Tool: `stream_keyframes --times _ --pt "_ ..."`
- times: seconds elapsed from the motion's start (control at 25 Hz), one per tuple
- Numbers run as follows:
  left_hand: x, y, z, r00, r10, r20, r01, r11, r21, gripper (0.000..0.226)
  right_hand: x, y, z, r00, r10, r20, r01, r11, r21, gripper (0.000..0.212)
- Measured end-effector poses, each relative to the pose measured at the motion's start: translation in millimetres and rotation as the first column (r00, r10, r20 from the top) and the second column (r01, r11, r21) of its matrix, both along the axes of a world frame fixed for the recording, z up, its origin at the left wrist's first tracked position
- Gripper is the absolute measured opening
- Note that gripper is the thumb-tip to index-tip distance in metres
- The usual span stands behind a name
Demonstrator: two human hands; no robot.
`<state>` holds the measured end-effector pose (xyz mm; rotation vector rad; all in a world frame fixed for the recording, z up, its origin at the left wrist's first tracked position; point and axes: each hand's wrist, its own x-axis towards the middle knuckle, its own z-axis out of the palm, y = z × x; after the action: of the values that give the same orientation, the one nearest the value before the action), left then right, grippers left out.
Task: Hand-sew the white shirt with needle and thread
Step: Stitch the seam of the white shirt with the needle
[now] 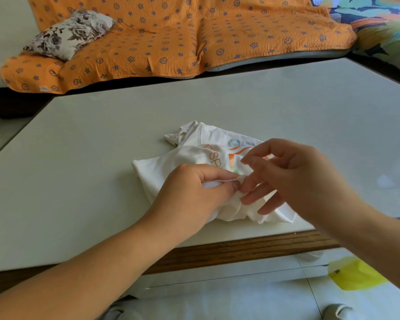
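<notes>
"White shirt [194, 158], bunched, near-centre of the table [102, 146], close to its near edge," observer 1 logs. "Left hand [189, 195] pinches a raised fold between thumb and forefinger."

"Right hand [293, 176]?" asks observer 2.

"Just right of that fold. Thumb and forefinger drawn together, other 3 fingers loose over the cloth. Needle, thread: not visible. Cannot tell whether it holds anything."

"Step?"

"Likely mid-stitch at the pinched fold. Next move probably calls for the fold held taut while the right hand works close beside the left thumb, clear of the fingertip."
</notes>
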<state>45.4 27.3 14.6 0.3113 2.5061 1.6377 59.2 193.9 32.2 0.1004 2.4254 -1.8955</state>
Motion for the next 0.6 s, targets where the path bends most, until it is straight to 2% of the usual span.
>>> stream_keyframes --times 0.16,0.28,0.4,0.44,0.48,0.56,0.6 --pt "0.4 -0.6 2.0 1.000 -0.024 0.019 0.024 0.999 0.028 0.015 -6.8 10.8 8.2 0.986 0.090 0.142 -0.089 0.996 -0.009 0.015" --pt "0.5 0.9 1.1 0.999 -0.044 0.016 0.043 0.998 0.034 0.016 -3.0 8.1 5.1 0.990 0.130 0.051 -0.136 0.982 0.134 0.010" --pt "1.0 3.8 -0.8 0.998 -0.053 0.027 0.053 0.999 0.003 0.013 -5.6 6.8 0.6 0.996 0.041 -0.079 -0.019 0.967 0.256 0.011" --pt "1.2 4.4 -0.9 0.998 -0.049 0.041 0.048 0.999 0.006 0.012 -8.6 7.9 0.0 0.995 -0.007 -0.103 0.031 0.974 0.225 0.013" --pt "0.8 4.2 -1.0 0.997 -0.042 0.060 0.042 0.999 0.010 0.011 -12.3 9.7 0.8 0.994 -0.053 -0.093 0.064 0.990 0.123 0.015" --pt "-0.1 3.9 -1.0 0.992 -0.038 0.119 0.033 0.998 0.044 0.011 -20.5 14.3 4.8 0.997 -0.065 0.039 0.072 0.974 -0.216 0.015" --pt "-0.2 3.8 -0.7 0.987 -0.038 0.156 0.027 0.997 0.077 0.011 -24.3 16.9 7.0 0.993 -0.034 0.111 0.075 0.917 -0.391 0.013"
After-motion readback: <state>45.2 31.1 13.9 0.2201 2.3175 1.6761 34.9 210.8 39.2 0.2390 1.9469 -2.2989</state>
